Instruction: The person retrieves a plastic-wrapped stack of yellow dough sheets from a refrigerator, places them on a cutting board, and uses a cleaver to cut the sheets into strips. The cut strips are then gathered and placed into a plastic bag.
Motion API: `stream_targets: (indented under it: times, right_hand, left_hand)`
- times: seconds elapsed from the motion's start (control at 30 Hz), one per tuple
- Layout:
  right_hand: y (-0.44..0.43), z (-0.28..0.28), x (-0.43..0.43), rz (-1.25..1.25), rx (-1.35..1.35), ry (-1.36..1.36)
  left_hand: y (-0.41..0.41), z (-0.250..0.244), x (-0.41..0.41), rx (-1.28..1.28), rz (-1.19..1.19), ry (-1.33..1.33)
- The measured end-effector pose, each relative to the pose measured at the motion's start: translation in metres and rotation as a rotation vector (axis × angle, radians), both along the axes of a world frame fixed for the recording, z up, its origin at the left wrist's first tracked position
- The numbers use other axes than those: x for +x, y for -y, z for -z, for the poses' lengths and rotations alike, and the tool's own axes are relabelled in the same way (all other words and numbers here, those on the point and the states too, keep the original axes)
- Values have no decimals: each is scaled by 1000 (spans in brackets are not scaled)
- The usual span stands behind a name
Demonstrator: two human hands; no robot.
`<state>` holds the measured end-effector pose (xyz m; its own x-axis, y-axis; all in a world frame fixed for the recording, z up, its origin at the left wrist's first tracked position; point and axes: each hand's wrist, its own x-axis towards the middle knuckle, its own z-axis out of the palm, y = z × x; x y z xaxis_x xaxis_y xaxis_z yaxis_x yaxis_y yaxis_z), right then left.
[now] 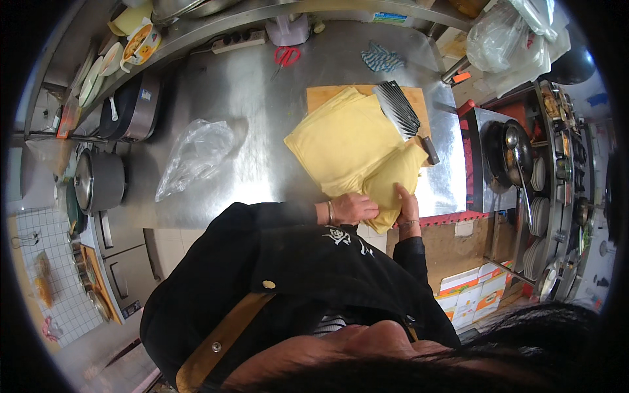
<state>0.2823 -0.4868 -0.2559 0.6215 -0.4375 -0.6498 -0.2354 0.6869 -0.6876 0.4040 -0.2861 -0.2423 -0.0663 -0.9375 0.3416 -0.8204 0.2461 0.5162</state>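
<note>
A stack of thin yellow sheets (349,137), which look like tofu skin, covers much of a wooden cutting board (415,100) and overhangs its near left side. Its near right part is folded over and raised past the counter's front edge. My left hand (350,208) grips this folded part from the left with curled fingers. On the other side my right hand (409,207) holds it, thumb lying on top. A cleaver (399,109) with a dark ridged blade lies on the board, just right of the stack, its dark handle (430,150) towards me.
On the steel counter (265,113) lie a clear plastic bag (199,154), red-handled scissors (286,58) and a blue-white cloth (382,56). A lidded pot (102,181) stands left. A wok (511,152) with a ladle sits right. An overhead shelf (295,11) crosses the back.
</note>
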Motion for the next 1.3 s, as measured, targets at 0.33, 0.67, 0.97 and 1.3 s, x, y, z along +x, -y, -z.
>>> stream_targets:
  times: [0.33,0.67,0.97,1.3]
  right_hand:
    - [-27,14,-18,203,100,79]
    - [-16,33,-17,170,-395,-69]
    - [16,-46,46,-82,-613,40]
    - [136,-7,181,-453,-745,80]
  left_hand:
    - [-3,2,194,346,-1200,-163]
    - [-19,-3,218,730,-990,-252]
    - [-71,7,197,472,-747,-1092]
    - [-110,17,119,-60,-1073,-1508]
